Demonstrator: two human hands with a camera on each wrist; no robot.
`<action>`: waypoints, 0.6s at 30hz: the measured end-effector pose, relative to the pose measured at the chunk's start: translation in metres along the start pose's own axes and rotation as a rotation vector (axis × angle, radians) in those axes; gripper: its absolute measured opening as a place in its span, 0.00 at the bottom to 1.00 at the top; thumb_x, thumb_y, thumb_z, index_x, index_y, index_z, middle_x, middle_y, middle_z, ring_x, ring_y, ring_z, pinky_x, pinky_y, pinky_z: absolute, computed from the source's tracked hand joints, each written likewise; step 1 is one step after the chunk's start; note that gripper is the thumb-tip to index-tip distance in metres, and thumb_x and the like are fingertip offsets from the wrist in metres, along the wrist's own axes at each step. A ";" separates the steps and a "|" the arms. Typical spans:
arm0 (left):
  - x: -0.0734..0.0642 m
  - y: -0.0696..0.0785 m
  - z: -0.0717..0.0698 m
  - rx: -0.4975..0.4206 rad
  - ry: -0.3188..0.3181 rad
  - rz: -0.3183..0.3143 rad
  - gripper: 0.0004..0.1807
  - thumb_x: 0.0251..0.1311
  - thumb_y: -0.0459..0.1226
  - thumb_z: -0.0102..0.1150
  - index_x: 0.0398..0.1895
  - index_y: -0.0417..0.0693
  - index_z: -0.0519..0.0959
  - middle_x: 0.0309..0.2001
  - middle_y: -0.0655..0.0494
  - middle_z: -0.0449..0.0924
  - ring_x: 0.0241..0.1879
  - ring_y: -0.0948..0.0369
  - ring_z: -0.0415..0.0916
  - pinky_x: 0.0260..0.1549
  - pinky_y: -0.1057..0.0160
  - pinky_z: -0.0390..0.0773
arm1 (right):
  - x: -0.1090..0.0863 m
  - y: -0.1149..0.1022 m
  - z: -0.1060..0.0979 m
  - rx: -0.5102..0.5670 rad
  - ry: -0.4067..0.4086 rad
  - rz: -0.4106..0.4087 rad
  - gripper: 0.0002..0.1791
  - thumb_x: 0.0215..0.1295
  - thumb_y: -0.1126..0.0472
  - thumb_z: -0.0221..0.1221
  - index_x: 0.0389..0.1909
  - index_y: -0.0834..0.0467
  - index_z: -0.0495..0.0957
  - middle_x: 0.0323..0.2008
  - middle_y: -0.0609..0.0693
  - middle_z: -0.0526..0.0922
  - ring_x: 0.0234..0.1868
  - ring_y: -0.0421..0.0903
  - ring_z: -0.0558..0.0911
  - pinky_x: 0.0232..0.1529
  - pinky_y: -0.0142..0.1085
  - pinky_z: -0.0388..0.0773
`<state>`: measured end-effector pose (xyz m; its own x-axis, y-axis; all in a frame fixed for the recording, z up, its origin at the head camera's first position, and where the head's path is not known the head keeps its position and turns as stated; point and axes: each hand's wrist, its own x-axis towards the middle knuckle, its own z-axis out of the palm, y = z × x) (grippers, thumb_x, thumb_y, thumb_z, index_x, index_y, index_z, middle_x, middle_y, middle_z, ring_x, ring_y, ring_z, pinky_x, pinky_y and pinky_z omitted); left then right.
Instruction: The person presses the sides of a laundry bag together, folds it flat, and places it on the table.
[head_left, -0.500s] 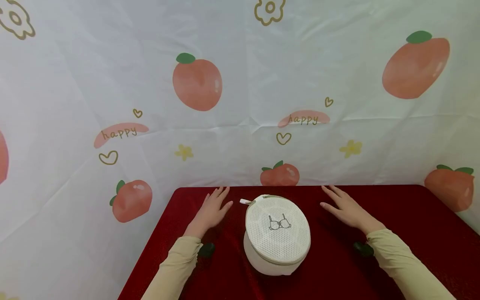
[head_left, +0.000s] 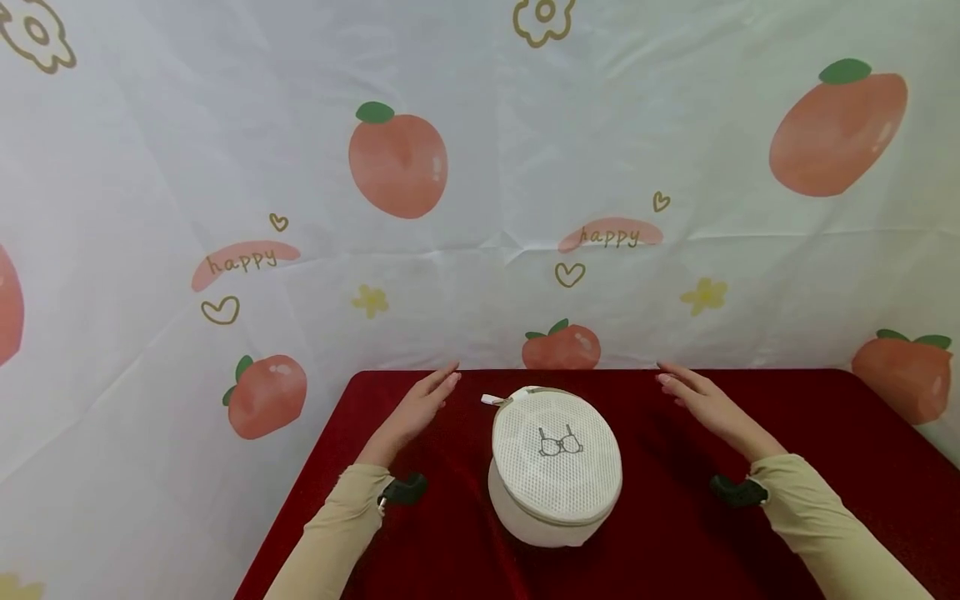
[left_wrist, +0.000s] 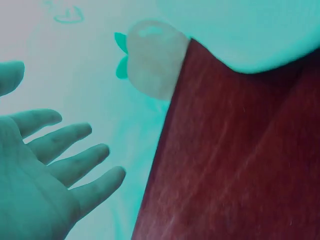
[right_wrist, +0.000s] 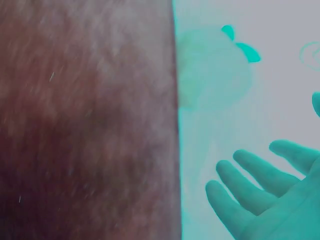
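Foreground: a person's two pale sleeves [head_left: 330, 525] extend over a worktop [head_left: 660, 533] covered in dark red cloth, with a dark device [head_left: 405, 489] at the left wrist and a similar one at the right. Centre: a round cream pouch [head_left: 557, 462] stands on the cloth between the forearms, its mesh top marked with a line drawing of a bra; a white zipper tab [head_left: 492, 400] projects at its far left rim. Farther on: the left hand [head_left: 412, 414] and right hand [head_left: 708, 404] flank the pouch, each apart from it and holding nothing. In the wrist views, the left fingers [left_wrist: 98, 191] and right fingers [right_wrist: 225, 206] are spread and nearly straight. Background: a white cloth backdrop [head_left: 480, 308] bears printed peaches, hearts, yellow flowers and the word "happy".
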<state>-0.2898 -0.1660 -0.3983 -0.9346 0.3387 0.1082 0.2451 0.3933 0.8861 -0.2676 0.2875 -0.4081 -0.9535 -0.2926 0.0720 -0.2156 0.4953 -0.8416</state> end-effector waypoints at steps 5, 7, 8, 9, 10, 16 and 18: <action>-0.003 0.005 -0.003 -0.230 -0.060 -0.060 0.28 0.75 0.46 0.38 0.73 0.44 0.57 0.66 0.38 0.63 0.65 0.42 0.60 0.61 0.44 0.63 | -0.002 -0.009 -0.002 0.132 -0.043 0.000 0.34 0.78 0.47 0.38 0.73 0.67 0.47 0.67 0.72 0.57 0.65 0.68 0.61 0.62 0.58 0.61; -0.005 0.007 -0.003 -0.273 -0.075 -0.071 0.28 0.75 0.47 0.38 0.73 0.44 0.58 0.66 0.39 0.63 0.64 0.43 0.62 0.60 0.44 0.64 | -0.003 -0.012 -0.002 0.161 -0.057 0.005 0.33 0.78 0.48 0.39 0.73 0.66 0.49 0.66 0.71 0.58 0.65 0.67 0.62 0.62 0.56 0.62; -0.006 0.009 -0.003 -0.288 -0.081 -0.077 0.28 0.75 0.47 0.37 0.72 0.44 0.58 0.66 0.39 0.63 0.64 0.44 0.63 0.60 0.45 0.65 | -0.003 -0.013 -0.002 0.175 -0.067 0.004 0.33 0.78 0.48 0.39 0.73 0.66 0.49 0.66 0.71 0.58 0.65 0.67 0.62 0.62 0.56 0.63; -0.007 0.010 -0.003 -0.300 -0.088 -0.079 0.28 0.75 0.48 0.38 0.72 0.43 0.58 0.66 0.39 0.63 0.64 0.44 0.63 0.60 0.44 0.65 | -0.004 -0.015 -0.001 0.189 -0.073 0.007 0.33 0.78 0.48 0.39 0.73 0.65 0.50 0.67 0.70 0.58 0.65 0.67 0.63 0.61 0.55 0.64; -0.008 0.012 -0.003 -0.310 -0.094 -0.080 0.29 0.75 0.48 0.38 0.72 0.42 0.58 0.66 0.38 0.63 0.64 0.44 0.63 0.60 0.44 0.65 | -0.005 -0.016 -0.001 0.203 -0.079 0.008 0.33 0.77 0.48 0.39 0.72 0.65 0.50 0.67 0.70 0.59 0.65 0.67 0.63 0.61 0.54 0.64; -0.014 0.025 -0.002 -0.386 -0.122 -0.107 0.26 0.75 0.45 0.38 0.70 0.40 0.60 0.65 0.38 0.65 0.63 0.44 0.65 0.60 0.45 0.65 | -0.008 -0.023 0.005 0.307 -0.108 0.015 0.34 0.77 0.46 0.40 0.72 0.66 0.51 0.67 0.70 0.59 0.64 0.65 0.64 0.59 0.46 0.70; -0.017 0.028 -0.002 -0.419 -0.131 -0.124 0.26 0.75 0.44 0.39 0.70 0.41 0.60 0.65 0.38 0.65 0.62 0.44 0.65 0.60 0.46 0.66 | -0.009 -0.025 0.007 0.336 -0.122 0.017 0.34 0.77 0.46 0.39 0.72 0.66 0.51 0.67 0.71 0.59 0.65 0.65 0.65 0.59 0.44 0.71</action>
<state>-0.2682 -0.1626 -0.3747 -0.9033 0.4266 -0.0445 -0.0177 0.0667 0.9976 -0.2526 0.2720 -0.3910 -0.9199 -0.3921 0.0091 -0.0991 0.2099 -0.9727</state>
